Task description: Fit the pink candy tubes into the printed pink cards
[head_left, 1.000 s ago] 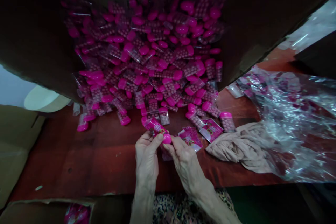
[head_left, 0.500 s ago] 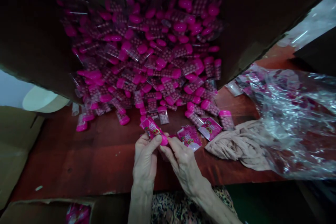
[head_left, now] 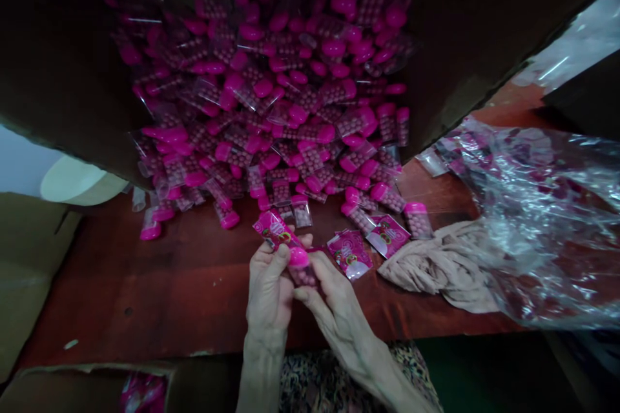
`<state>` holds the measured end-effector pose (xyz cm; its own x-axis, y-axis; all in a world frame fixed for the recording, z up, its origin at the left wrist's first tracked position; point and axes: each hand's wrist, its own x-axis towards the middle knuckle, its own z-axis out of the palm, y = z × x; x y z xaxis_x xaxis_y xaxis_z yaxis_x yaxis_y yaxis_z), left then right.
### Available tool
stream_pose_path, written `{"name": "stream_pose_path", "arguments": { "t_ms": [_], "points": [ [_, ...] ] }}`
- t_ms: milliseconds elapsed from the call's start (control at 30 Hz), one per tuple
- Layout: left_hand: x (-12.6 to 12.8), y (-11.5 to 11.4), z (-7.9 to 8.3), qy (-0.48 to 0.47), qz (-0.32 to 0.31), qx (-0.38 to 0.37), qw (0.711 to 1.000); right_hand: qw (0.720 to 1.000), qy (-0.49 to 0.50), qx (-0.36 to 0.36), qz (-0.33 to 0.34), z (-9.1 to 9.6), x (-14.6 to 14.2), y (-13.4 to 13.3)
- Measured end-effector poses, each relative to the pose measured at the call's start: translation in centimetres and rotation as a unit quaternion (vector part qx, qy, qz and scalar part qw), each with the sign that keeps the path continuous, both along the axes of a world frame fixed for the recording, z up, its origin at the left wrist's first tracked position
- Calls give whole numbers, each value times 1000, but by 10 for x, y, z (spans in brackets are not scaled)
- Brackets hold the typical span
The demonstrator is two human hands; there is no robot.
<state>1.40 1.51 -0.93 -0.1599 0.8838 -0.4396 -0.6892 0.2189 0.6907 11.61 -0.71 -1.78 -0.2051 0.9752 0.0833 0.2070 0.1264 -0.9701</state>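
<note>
Turned since earlier, the jar was gripped by right fingers, the packet by left fingers; creasing was best avoided.

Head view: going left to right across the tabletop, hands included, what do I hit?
Pale dish → left hand → pink-capped bottle → right hand → crumpled cloth → clear plastic sheet.
</note>
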Motion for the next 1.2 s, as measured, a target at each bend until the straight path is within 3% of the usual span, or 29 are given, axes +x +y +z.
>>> {"name": "stream_pose_path", "arguments": {
  "t_ms": [133,600,800,967,1200],
  "points": [
    [-2,0,-1,-2,-19,9,1000,998,-39,7,-40,-9,-6,-4],
    [-5,4,0,28,-160,81,983,991,-116,64,-21,-11,1,-3],
    [1,1,8,47,-119,40,991,994,-107,32,-23,-15,4,-2],
    [4,-3,7,34,-29,-9,999,984,-142,106,-12,-13,-4,0],
    [-3,-2,6,47,-90,14,995,980,-177,88,-11,-12,3,-4]
  ]
}}
